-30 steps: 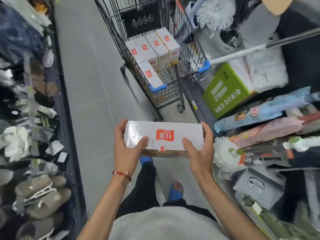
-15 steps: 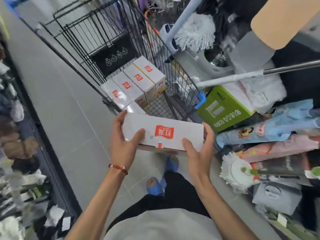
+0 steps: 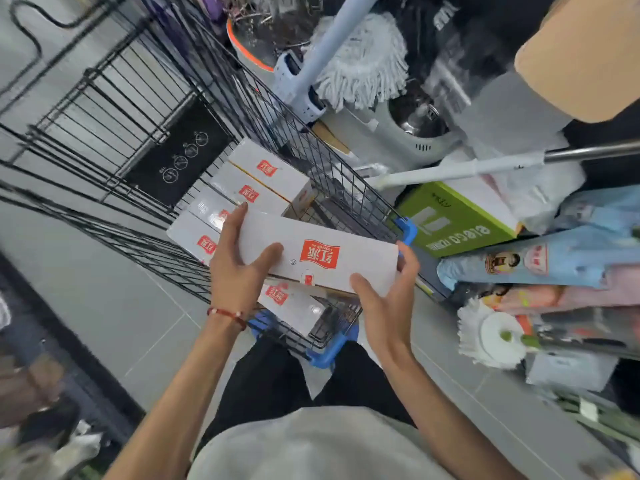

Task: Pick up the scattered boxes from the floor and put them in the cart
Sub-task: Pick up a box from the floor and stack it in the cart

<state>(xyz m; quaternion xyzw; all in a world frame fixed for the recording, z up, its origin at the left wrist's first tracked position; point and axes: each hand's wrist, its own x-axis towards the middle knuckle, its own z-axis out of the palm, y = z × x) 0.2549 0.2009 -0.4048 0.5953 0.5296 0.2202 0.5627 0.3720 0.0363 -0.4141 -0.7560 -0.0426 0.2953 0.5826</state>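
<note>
I hold a long white box with a red logo (image 3: 322, 256) level over the near end of the black wire cart (image 3: 349, 188). My left hand (image 3: 239, 268) grips its left end, thumb on top. My right hand (image 3: 384, 303) grips its right end, thumb on the near edge and fingers round the far corner. Inside the cart several white boxes of the same kind (image 3: 266, 176) stand side by side at the far part. Another white box (image 3: 294, 304) lies in the basket just under the one I carry.
Blue bumpers (image 3: 329, 351) mark the cart's near corners. To the right are a green carton (image 3: 457, 220), mops (image 3: 360, 64), a metal pole (image 3: 485, 166) and packed goods. Grey tiled floor (image 3: 104, 299) runs on the left beside a low shelf of goods. My legs are below.
I have stepped up to the cart. The box, held the same way in both hands, now hangs over the cart's basket instead of over the floor short of it.
</note>
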